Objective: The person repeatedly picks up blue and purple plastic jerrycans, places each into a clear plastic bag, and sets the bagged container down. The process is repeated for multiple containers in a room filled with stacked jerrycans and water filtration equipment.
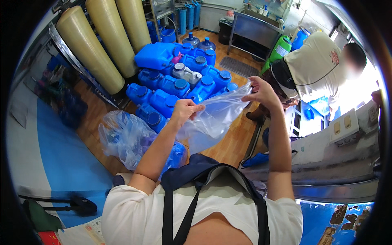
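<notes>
1. Two hands hold one clear plastic bag (216, 116) up at chest height, centre of view, above the wood floor (234, 143). Left hand (185, 110) pinches the bag's left top edge, fingers closed narrow on the film. Right hand (261, 93) pinches the right top edge, higher up & farther, fingers likewise closed on it.
2. Handling, my read: bag is v. light, limp, thin, prob. slippery & clingy; no stiffness, sags between the two grips. Tears easily if yanked. Best hold is at the rim/mouth edge w/ fingertips, one layer per hand, to part the opening.
3. Far left: three tall tan cylinder tanks (92, 49) lean in a metal rack.
4. Near left, on the floor: a second clear bag stuffed w/ blue items (128, 139), just below the left forearm.
5. Centre far: a pile of blue jerrycans (175, 77) w/ round caps, one grey-white can (185, 73) among them; two round water bottles (199, 41) behind.
6. Right: another person in a light shirt (316, 61) bends over near a green container (279, 51), close to the right hand, so elbow room that side looks tight.
7. Near right: a metal-edged desk (335, 163) w/ a pale switch box (345, 128) hems in the right arm.
</notes>
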{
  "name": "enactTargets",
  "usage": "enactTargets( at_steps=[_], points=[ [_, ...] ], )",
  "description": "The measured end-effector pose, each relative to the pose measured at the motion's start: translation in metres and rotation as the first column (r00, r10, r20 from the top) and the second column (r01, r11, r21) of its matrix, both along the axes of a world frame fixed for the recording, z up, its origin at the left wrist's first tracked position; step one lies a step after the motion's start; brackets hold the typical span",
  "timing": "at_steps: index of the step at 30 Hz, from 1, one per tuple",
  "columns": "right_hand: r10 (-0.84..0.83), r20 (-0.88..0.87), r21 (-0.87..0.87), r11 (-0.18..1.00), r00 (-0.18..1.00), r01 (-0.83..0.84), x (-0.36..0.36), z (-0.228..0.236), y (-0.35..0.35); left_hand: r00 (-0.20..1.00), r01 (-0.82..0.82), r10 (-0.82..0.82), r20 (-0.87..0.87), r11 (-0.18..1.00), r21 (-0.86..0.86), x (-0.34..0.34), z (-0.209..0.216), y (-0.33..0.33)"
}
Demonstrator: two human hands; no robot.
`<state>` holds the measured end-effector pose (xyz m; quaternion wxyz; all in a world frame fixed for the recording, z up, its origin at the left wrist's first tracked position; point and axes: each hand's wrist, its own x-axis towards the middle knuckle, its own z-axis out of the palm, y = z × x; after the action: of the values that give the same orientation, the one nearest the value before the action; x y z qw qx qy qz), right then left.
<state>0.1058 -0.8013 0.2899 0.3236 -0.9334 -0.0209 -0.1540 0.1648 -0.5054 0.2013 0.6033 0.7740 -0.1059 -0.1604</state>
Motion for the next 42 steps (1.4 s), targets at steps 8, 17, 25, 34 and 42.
enactTargets(
  at_steps=[8,17,25,34,42],
  points=[
    [-0.066,-0.087,0.006,0.998,0.994,0.066,-0.074,-0.054,0.135,0.896,-0.015,-0.081,-0.437,0.977,-0.212,-0.034,-0.026,-0.01],
    [0.18,0.099,0.99,-0.115,0.979,-0.079,-0.061,-0.107,0.075,0.798,-0.123,-0.393,-0.457,0.636,-0.762,-0.025,-0.021,0.027],
    [0.083,-0.026,0.901,-0.43,0.996,0.06,-0.062,-0.123,-0.033,0.829,-0.344,-0.288,-0.479,0.413,-0.843,0.018,-0.042,0.128],
    [0.007,0.286,0.117,0.992,0.958,-0.042,-0.077,-0.096,0.061,0.963,-0.176,0.059,-0.263,0.877,-0.448,-0.083,0.039,0.034],
    [0.064,0.034,0.395,0.916,0.997,-0.072,-0.039,-0.116,0.105,0.8,-0.43,0.184,0.571,0.84,0.332,-0.116,0.022,0.017]
  ],
)
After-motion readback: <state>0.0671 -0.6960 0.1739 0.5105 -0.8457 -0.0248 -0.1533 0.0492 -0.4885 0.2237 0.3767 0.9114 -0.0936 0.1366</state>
